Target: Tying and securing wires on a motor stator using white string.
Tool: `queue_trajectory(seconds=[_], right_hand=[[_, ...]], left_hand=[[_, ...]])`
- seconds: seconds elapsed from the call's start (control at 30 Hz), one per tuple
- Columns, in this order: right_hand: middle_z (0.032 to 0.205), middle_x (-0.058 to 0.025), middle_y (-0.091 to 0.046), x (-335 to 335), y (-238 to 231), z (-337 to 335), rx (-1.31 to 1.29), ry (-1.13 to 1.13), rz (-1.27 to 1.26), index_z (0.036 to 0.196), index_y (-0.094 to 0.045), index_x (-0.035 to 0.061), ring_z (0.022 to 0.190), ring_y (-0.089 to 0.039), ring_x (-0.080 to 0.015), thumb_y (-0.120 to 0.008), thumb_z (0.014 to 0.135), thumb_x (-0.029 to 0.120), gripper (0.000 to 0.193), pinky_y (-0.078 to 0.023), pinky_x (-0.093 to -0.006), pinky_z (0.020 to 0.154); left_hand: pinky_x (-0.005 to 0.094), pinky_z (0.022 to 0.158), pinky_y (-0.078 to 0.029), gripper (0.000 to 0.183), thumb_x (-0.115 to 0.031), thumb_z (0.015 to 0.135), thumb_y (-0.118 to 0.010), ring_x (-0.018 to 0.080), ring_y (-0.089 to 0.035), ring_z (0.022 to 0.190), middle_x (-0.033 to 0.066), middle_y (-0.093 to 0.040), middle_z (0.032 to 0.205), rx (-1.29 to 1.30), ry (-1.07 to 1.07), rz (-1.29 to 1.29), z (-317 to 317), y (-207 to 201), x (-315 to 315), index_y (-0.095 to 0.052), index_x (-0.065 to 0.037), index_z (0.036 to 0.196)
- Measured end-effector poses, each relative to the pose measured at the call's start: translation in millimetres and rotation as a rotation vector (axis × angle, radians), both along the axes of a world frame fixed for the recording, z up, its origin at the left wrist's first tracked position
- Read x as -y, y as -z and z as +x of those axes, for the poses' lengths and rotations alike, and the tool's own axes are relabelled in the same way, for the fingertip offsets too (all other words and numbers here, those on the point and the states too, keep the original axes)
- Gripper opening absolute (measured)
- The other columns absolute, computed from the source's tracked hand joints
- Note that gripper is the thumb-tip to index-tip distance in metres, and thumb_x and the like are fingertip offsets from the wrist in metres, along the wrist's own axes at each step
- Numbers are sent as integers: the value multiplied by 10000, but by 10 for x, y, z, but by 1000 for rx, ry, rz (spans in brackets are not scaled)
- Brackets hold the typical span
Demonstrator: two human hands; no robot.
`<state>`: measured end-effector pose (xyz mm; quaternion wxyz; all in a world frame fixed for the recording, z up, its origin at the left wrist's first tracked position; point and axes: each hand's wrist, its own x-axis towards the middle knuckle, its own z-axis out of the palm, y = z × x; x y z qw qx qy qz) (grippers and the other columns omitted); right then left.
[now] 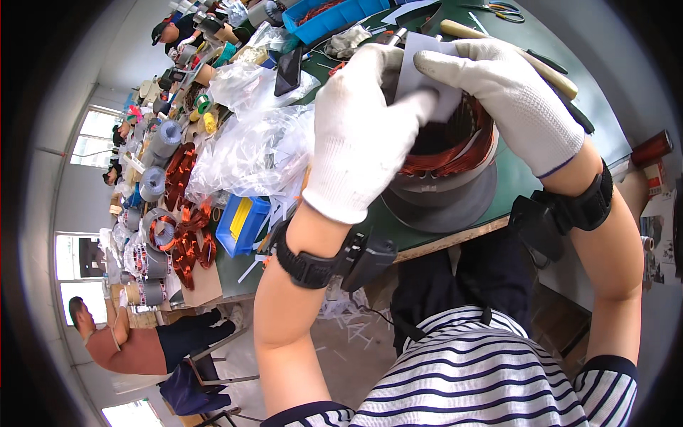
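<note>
Both my hands wear white knitted gloves and pinch a white paper-like sheet [414,75] upright. My left hand [359,135] is closed on its left and lower part, the thumb reaching across its lower part. My right hand [516,99] grips from the right, its thumb lying on the sheet's face and the fingers curled behind. Just below the sheet is a motor stator [434,183] with red-brown copper wire windings [455,161] around its dark opening. It stands on a round grey base [455,213] near the table edge. The sheet partly hides the opening.
Wooden-handled tools [562,82] lie beyond my right hand, with scissors [506,11] farther back. Left are plastic bags [245,149], a black phone [288,72], a blue bin of yellow strips [230,222] and copper coils [186,242]. A co-worker [128,341] is at far left.
</note>
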<state>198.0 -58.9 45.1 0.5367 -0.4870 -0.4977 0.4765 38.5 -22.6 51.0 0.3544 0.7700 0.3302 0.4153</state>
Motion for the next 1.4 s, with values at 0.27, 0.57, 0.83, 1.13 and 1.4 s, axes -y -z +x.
queue_trajectory(seconds=[0.27,0.57,0.83,1.13,1.4], right_hand=[[881,17,-629,-130,16,127,256,-46,146,1024,-667,-38,794,-568,-49,-606,925,180,247,-468,-218,742],[697,-67,-634,-528,251,266,590,-185,130,931,-652,-75,642,-604,-115,-555,905,163,258,-479,-237,623],[838,-32,-640,-338,347,144,532,158,91,1004,-658,-77,744,-576,-81,-594,907,161,265,-465,-214,685],[731,-48,-655,68,345,15,343,373,-14,1000,-680,-17,677,-612,-92,-603,913,237,280,-485,-226,628],[732,-42,-660,211,325,34,0,219,19,990,-667,-13,734,-615,-106,-607,920,238,268,-462,-217,687]], left_hand=[[251,636,-489,265,-185,908,-578,108,-599,723,65,-652,789,36,17,-115,-247,-22,-122,-646,68,950],[369,801,-562,149,-36,866,-525,277,-674,910,205,-642,1029,650,80,-566,-719,223,264,-562,44,985],[263,751,-473,56,-43,810,-639,94,-571,749,15,-628,835,263,-34,-466,-892,679,582,-618,-13,852],[270,578,-492,158,15,865,-532,124,-608,605,116,-646,792,83,-207,-226,-571,511,656,-599,35,1007],[388,630,-490,76,31,826,-517,334,-619,663,161,-613,740,-66,-285,174,-348,534,294,-544,-7,885]])
